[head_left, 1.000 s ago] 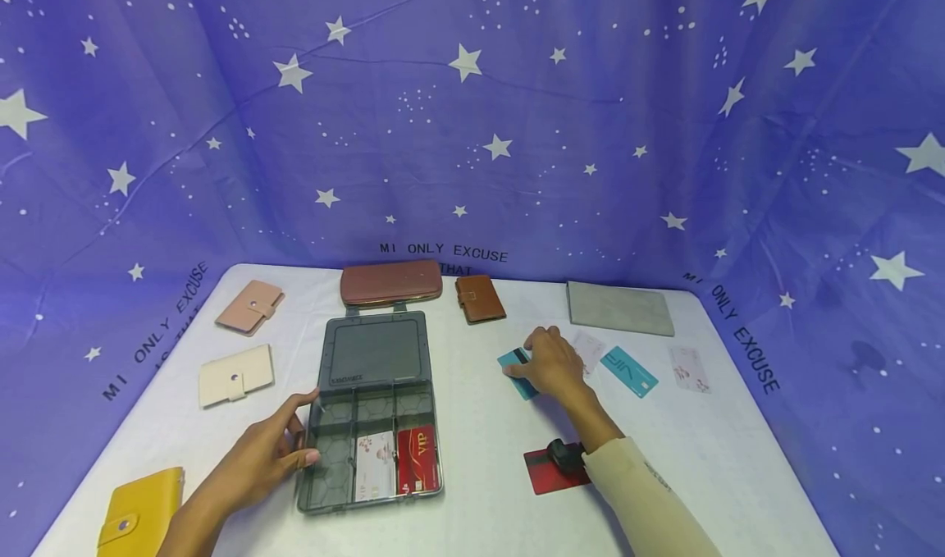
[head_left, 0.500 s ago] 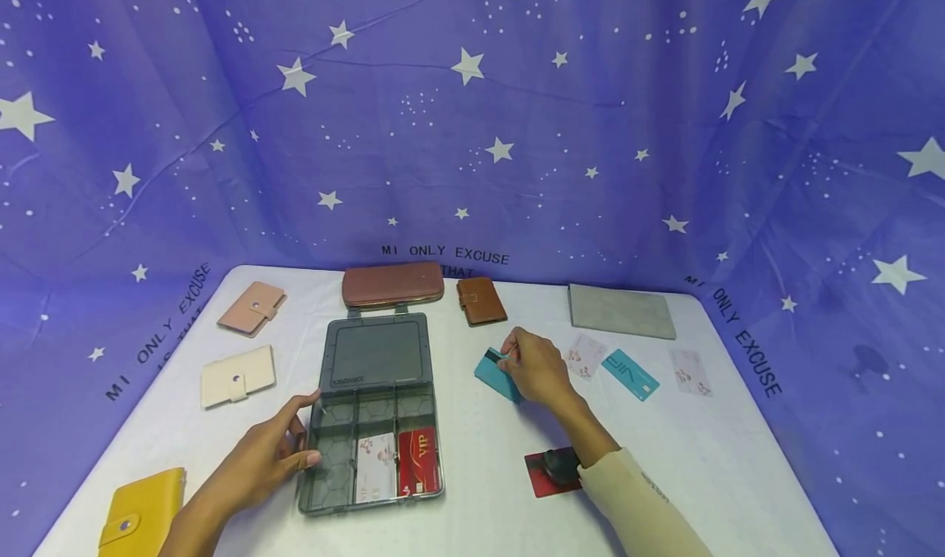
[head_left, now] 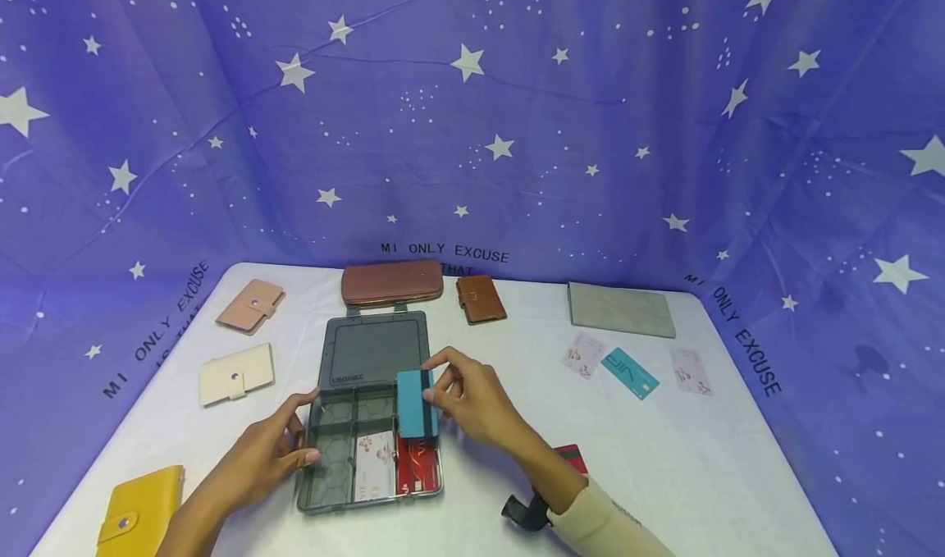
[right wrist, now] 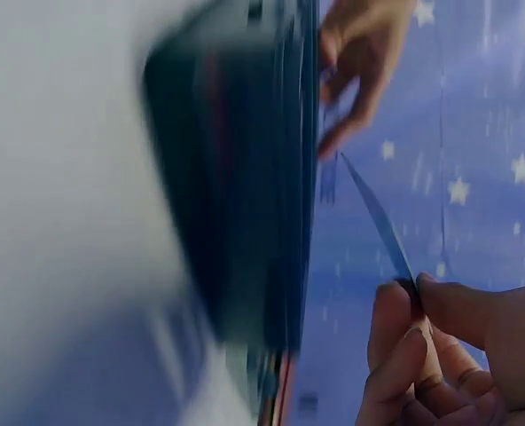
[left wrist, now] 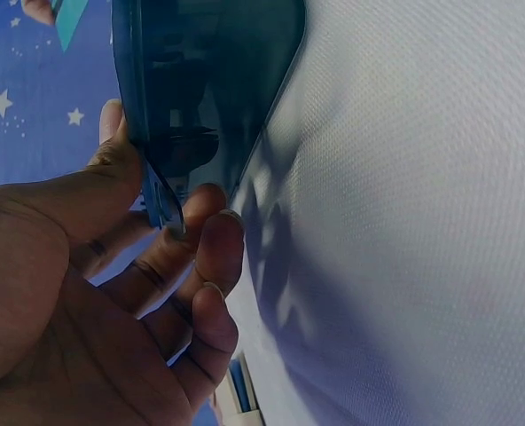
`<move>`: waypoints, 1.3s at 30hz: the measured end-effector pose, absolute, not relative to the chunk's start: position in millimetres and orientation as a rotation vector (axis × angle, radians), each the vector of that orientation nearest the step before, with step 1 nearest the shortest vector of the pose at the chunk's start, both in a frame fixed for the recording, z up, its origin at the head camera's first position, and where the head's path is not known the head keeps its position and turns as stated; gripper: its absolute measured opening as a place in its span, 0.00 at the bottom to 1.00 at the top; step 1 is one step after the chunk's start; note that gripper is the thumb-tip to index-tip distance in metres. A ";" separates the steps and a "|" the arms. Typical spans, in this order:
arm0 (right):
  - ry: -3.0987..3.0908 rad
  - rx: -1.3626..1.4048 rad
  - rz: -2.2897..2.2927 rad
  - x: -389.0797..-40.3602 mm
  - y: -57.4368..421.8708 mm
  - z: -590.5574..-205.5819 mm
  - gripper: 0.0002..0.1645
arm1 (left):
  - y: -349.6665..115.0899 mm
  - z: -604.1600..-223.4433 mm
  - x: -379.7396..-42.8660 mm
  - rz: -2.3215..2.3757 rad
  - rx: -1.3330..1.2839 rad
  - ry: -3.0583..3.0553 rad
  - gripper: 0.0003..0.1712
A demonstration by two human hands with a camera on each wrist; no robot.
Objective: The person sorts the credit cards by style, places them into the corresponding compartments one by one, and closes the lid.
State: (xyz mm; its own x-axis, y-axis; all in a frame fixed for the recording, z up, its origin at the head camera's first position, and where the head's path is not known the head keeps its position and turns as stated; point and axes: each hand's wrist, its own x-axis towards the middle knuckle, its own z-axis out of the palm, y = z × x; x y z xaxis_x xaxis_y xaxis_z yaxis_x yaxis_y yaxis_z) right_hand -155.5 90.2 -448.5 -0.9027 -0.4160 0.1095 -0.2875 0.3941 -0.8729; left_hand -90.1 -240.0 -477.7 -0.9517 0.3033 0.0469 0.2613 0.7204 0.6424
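Note:
My right hand (head_left: pixel 472 397) pinches a teal card (head_left: pixel 410 405) with a dark stripe at its right-hand edge, between thumb and fingertips. The card is above the back right compartment of a smoky translucent divided box (head_left: pixel 328 471), overlapping a red VIP card (head_left: pixel 418 471) in the front right compartment. A white floral card (head_left: pixel 375 465) lies in the front middle one. At the box's left side, my left hand (head_left: pixel 258 458) grips the wall; the left wrist view has thumb and fingers (left wrist: pixel 214 248) at its edge. The box's lid (head_left: pixel 376 352) lies folded back.
Wallets lie around: pink (head_left: pixel 251 306), cream (head_left: pixel 236 375), yellow (head_left: pixel 140 512), maroon (head_left: pixel 391 282), brown (head_left: pixel 481 299) and grey (head_left: pixel 620 309). Two floral cards and another teal card (head_left: pixel 629 373) are at right. My right forearm partly covers a red card (head_left: pixel 572 456).
My right hand has picked up the teal card from the table and carried it left, over the box. The left hand has stayed at the box's side.

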 end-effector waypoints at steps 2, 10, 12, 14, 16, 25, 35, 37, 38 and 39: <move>2.453 -0.672 -1.532 -148.3 76.6 -449.8 0.18 | -240.1 -477.2 -90.6 1.049 0.460 2.853 0.47; 2.363 -0.699 -1.479 -128.1 27.7 -460.6 0.14 | -241.0 -477.2 -91.4 1.055 0.440 2.852 0.46; 2.375 -0.674 -1.482 -125.7 18.9 -462.7 0.13 | -241.6 -478.8 -91.6 1.060 0.438 2.837 0.46; 2.401 -0.640 -1.477 -124.5 11.4 -464.3 0.13 | -242.4 -480.0 -92.0 1.063 0.437 2.826 0.46; 2.448 -0.615 -1.443 -124.0 5.6 -465.5 0.14 | -242.9 -480.3 -92.4 1.064 0.441 2.823 0.46; 2.547 -0.732 -1.280 -123.9 2.7 -470.4 0.22 | -243.5 -478.0 -91.7 1.075 0.452 2.801 0.46; 2.435 -0.783 -1.394 -129.4 67.5 -459.8 0.19 | -242.7 -476.8 -91.0 1.075 0.436 2.828 0.46; 2.475 -0.777 -1.363 -130.6 88.1 -459.2 0.20 | -242.4 -477.2 -90.8 1.077 0.435 2.830 0.47; 2.501 -0.768 -1.339 -130.7 99.2 -459.1 0.20 | -242.2 -477.5 -90.7 1.077 0.435 2.831 0.47; 2.524 -0.755 -1.312 -130.4 110.5 -459.1 0.20 | -242.1 -477.8 -90.7 1.074 0.434 2.832 0.46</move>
